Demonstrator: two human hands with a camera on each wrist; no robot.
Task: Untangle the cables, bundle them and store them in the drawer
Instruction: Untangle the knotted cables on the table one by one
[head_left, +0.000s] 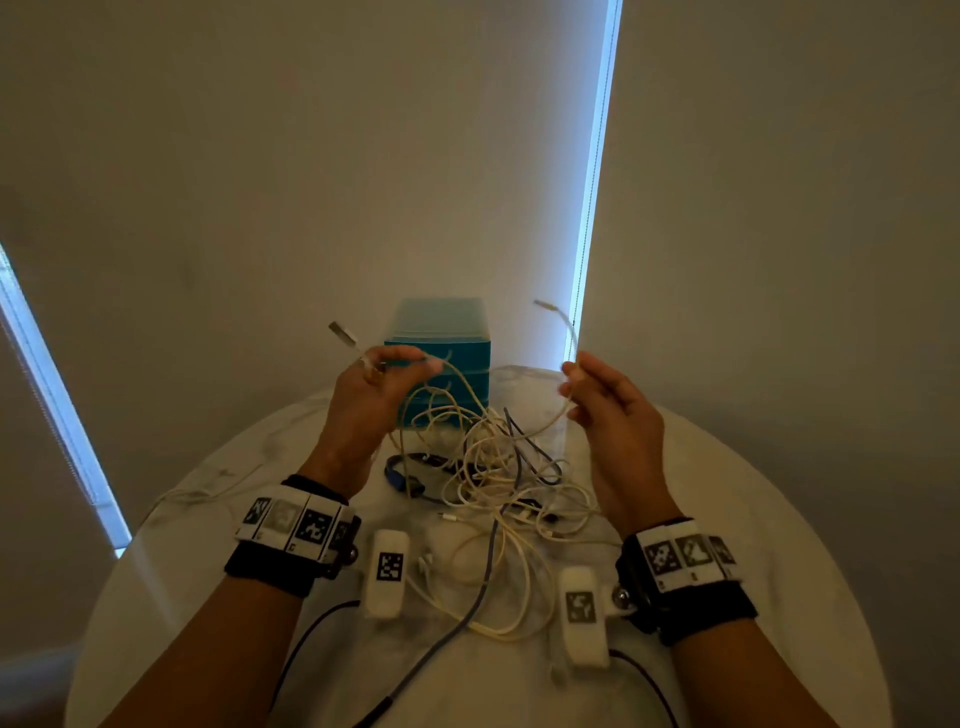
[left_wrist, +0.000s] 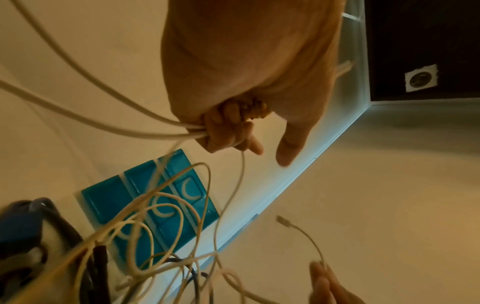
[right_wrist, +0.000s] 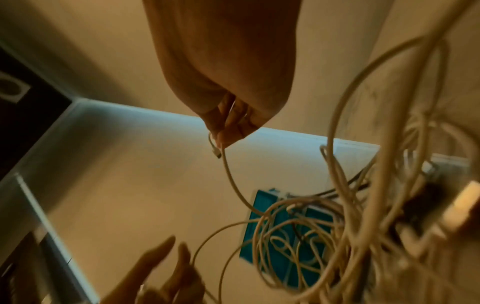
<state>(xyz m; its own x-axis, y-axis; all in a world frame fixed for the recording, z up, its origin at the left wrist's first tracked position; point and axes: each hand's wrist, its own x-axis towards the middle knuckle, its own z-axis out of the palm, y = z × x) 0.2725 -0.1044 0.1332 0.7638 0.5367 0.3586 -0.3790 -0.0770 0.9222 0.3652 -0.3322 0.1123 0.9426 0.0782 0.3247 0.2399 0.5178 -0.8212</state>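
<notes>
head view shows both hands raised above a round white table (head_left: 208, 530). the left hand (head_left: 371, 395) has its fingers curled round a bunch of white cable strands, gripping them near one end, and a flat plug (head_left: 343, 332) sticks up past its knuckles; in the left wrist view the strands enter the fist from the side while the forefinger points loosely away. the right hand (head_left: 608, 410) pinches a single white cable (head_left: 569, 332) between thumb and fingers, and the short free end arcs up above that hand to a small connector (head_left: 543, 303). from both hands the strands drop down and inward to a tangle of cables (head_left: 498, 478) lying on the table between the two wrists, white loops mixed with a few dark leads and a blue-ended plug (head_left: 397, 478). beyond the hands, at the far edge of the table, stands a teal drawer unit (head_left: 441, 358) with its drawers shut. behind it hang pale window blinds (head_left: 311, 156).
</notes>
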